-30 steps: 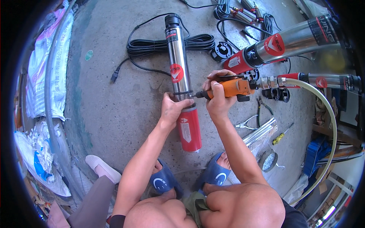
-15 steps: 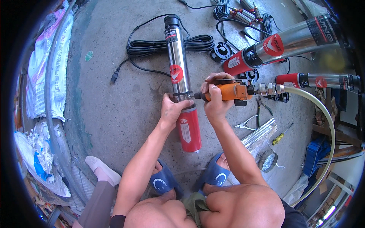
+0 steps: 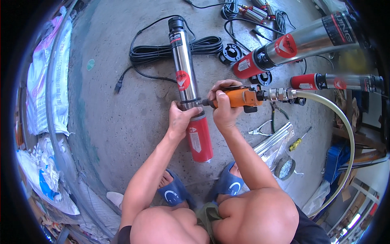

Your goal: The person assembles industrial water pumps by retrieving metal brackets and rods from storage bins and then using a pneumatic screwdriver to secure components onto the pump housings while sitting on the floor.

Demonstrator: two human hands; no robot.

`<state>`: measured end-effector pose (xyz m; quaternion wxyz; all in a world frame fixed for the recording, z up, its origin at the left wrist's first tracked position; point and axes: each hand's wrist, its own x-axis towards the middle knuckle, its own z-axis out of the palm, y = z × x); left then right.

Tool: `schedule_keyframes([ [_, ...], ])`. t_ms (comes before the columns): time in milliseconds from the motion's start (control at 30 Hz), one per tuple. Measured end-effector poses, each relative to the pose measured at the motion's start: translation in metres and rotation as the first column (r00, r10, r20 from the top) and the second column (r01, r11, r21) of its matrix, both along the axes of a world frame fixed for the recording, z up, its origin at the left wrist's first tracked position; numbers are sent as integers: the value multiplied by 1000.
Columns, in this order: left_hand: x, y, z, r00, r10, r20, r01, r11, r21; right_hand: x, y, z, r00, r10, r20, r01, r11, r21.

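A pale shoe (image 3: 115, 198) has withdrawn, left of the submersible pump (image 3: 183, 69) on the floor (image 3: 122, 118); work seems undisturbed. Fingers of the left hand (image 3: 178, 120) grip the pump, those of the right hand (image 3: 224, 112) the pneumatic screwdriver (image 3: 242, 97) beside it.

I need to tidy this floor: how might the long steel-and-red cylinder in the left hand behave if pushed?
The cylinder may roll sideways once the left hand lets go, its body being round, though the black cable coil it lies across could hinder that. Its smooth, shiny metal looks stiff and perhaps slippery.
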<state>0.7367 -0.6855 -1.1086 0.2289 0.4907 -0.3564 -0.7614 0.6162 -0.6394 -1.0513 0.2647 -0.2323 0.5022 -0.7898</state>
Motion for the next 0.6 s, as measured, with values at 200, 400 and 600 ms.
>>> schedule_keyframes([
  [200,3,-3,10,1000,9,-7,-9,1000,27,10,-2,-6,1000,16,-7,-16,999,-34],
  [400,0,-9,-19,994,-58,-93,60,998,19,-5,-5,-33,989,-19,-143,25,999,40],
  [600,-1,-12,19,798,-273,538,551,691,-467,-47,70,21,959,-149,-239,145,989,-34],
])
